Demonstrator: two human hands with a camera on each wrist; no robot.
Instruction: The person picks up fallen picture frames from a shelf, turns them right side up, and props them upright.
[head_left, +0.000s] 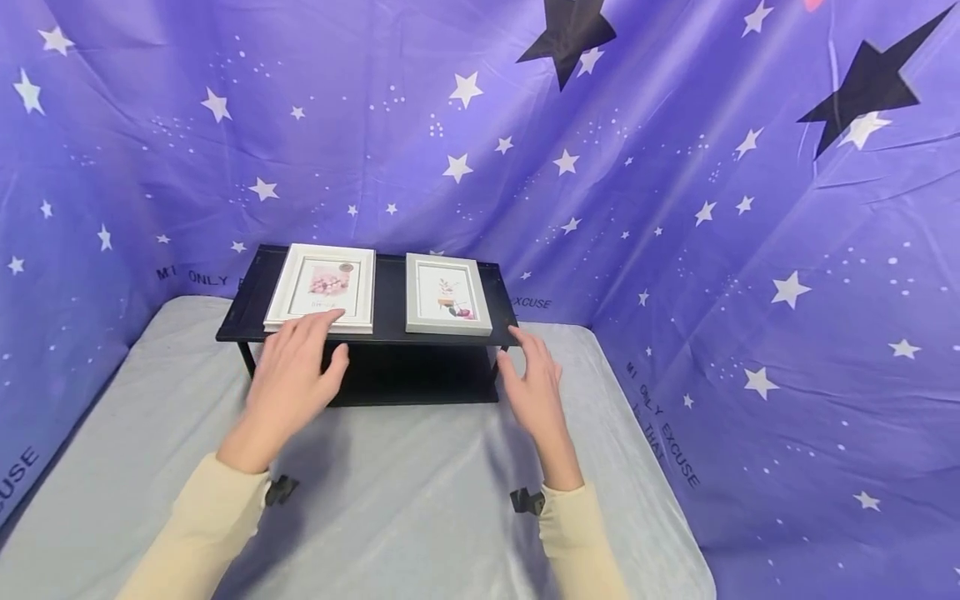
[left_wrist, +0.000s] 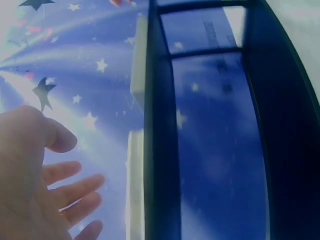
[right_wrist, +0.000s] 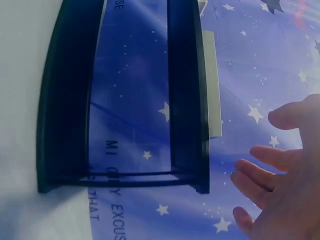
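Two picture frames lie flat on the top shelf of a low black two-tier rack (head_left: 390, 292). The white picture frame (head_left: 279, 300) on the left holds a pink flower print. A smaller pale grey picture frame (head_left: 486, 307) on the right shows a plant print. My left hand (head_left: 296, 367) hovers by the white frame's near edge, fingers spread and relaxed, overlapping it in the head view; the left wrist view shows a gap between fingers and frame. At the rack's right front corner, my right hand (head_left: 534, 383) hangs with loose fingers, apart from the grey frame (right_wrist: 212, 85). Both hands hold nothing.
The rack stands on a bed-like surface with a light grey cover (head_left: 405, 500). Purple star-printed curtains (head_left: 465, 125) hang behind and along both sides. Below the top, the rack has a lower black shelf (head_left: 420, 375). Dark straps show at both wrists.
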